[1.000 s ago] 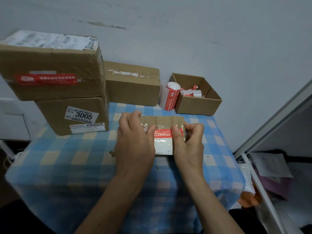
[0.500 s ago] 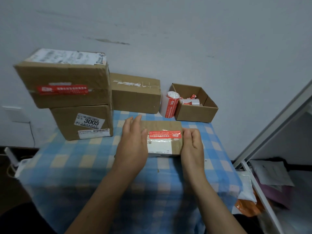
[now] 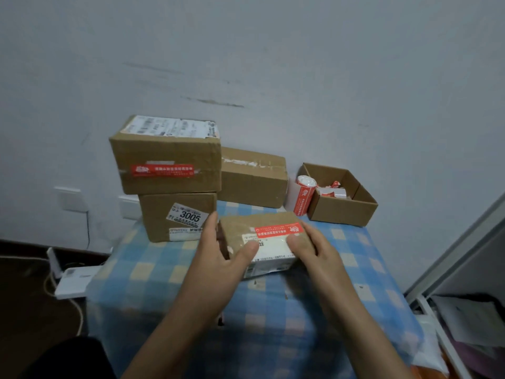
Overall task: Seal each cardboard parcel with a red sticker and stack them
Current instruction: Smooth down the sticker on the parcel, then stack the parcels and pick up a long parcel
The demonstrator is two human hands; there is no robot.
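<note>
A small flat cardboard parcel (image 3: pixel 240 228) with a red sticker (image 3: pixel 278 231) across its top and a white label is lifted off the checked table (image 3: pixel 153 272), tilted. My left hand (image 3: pixel 218 258) grips its left side, thumb on top. Its right side is held by my right hand (image 3: pixel 311 247), thumb on the label. At the back left stands a stack of two parcels: the upper one (image 3: pixel 166 157) bears a red sticker, the lower one (image 3: pixel 177 214) is marked 3005. Another parcel (image 3: pixel 252 179) lies behind.
A roll of red stickers (image 3: pixel 303 195) stands beside an open cardboard box (image 3: pixel 341 209) holding sticker scraps at the back right. The wall is close behind. A white frame (image 3: pixel 451 253) and clutter lie to the right. Cables and a white device (image 3: pixel 73 280) sit on the floor at left.
Both hands have moved from pressing the sticker to gripping the parcel's sides, and the parcel has come up off the table. The view has tilted up and pulled back.
</note>
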